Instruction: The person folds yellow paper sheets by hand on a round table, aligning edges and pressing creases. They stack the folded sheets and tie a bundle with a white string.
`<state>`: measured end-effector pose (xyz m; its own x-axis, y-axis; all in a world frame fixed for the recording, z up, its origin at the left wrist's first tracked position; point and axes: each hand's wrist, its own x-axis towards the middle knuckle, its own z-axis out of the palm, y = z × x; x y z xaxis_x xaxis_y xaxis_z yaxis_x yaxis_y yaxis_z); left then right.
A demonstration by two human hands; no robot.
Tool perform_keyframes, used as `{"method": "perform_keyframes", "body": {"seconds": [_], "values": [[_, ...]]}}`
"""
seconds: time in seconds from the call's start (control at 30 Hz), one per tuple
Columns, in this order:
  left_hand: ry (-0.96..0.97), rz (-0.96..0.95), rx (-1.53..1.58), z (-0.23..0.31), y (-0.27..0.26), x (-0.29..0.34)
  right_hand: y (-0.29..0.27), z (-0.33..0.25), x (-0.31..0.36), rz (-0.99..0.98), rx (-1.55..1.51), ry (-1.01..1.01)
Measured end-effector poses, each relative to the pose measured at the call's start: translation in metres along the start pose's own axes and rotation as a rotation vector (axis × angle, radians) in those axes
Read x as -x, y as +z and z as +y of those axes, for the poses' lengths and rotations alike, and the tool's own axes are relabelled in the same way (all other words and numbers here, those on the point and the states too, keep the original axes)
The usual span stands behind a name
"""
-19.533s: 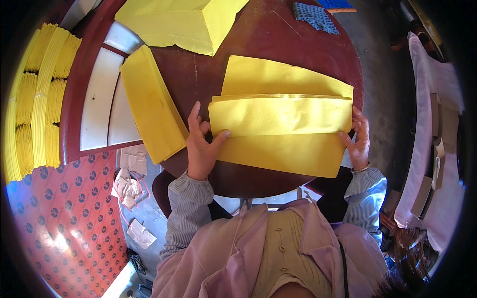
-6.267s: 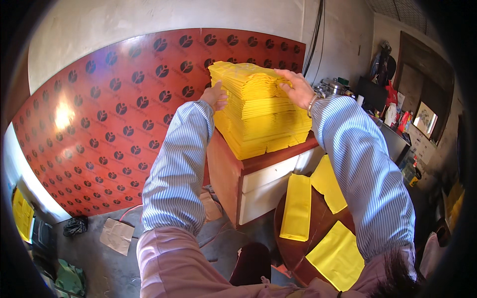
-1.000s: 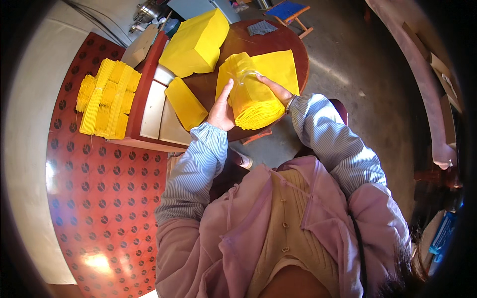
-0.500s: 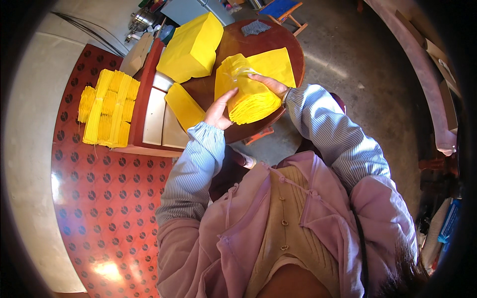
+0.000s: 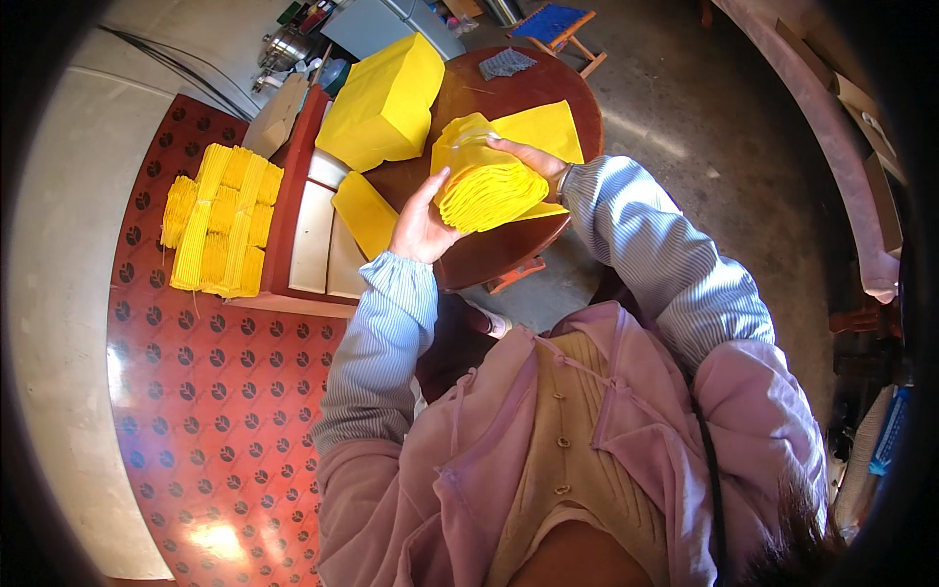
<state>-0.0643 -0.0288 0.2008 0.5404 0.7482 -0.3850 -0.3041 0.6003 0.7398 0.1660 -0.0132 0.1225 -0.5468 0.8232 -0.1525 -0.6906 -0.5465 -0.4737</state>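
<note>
Between my two hands is a thick bundle of folded yellow sheets [image 5: 489, 191], held above the round table. Its layered, rippled end faces me, and a clear shiny strip lies across its top. My left hand [image 5: 421, 225] presses the bundle's left side, thumb up and the other fingers partly hidden below. From the right, my right hand [image 5: 533, 159] grips the top and side, with some fingers out of sight. Flat yellow sheets [image 5: 548, 127] lie behind and under the bundle. Left of it rest a large yellow stack [image 5: 381, 103] and a smaller yellow piece [image 5: 365, 213].
The round brown table [image 5: 553, 78] carries a grey cloth [image 5: 507, 64]. Tied yellow bundles [image 5: 220, 220] are piled at the left, on a red patterned surface [image 5: 230, 391]. A red-edged box frame [image 5: 293, 235] stands beside the table. A blue-topped folding stool [image 5: 553, 24] is beyond.
The bundle has tipped, its layered end now lifted and turned more toward me. My left hand has shifted slightly left, its palm showing more. The whole view has moved a little.
</note>
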Motion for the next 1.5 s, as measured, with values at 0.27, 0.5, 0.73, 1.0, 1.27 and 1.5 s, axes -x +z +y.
{"method": "perform_keyframes", "body": {"seconds": [0.27,0.5,0.73,1.0,1.27,1.5], "values": [[0.146,-0.123,-0.153,-0.037,-0.001,0.019,-0.015,0.005,0.022,0.109,0.155,-0.084],[0.227,-0.044,-0.578,-0.05,0.015,0.035,-0.03,0.003,0.023,0.109,0.156,-0.04],[0.603,0.005,-0.975,-0.046,0.026,0.031,-0.032,0.0,0.019,0.061,0.238,-0.087],[0.824,-0.05,-1.353,-0.027,0.03,0.019,-0.034,-0.004,0.023,0.056,0.288,-0.131],[0.805,0.049,-1.482,-0.009,0.05,0.017,-0.034,-0.01,0.025,0.067,0.288,-0.107],[0.687,0.006,-1.423,0.007,0.056,0.007,-0.037,-0.01,0.025,0.1,0.272,-0.077]]}}
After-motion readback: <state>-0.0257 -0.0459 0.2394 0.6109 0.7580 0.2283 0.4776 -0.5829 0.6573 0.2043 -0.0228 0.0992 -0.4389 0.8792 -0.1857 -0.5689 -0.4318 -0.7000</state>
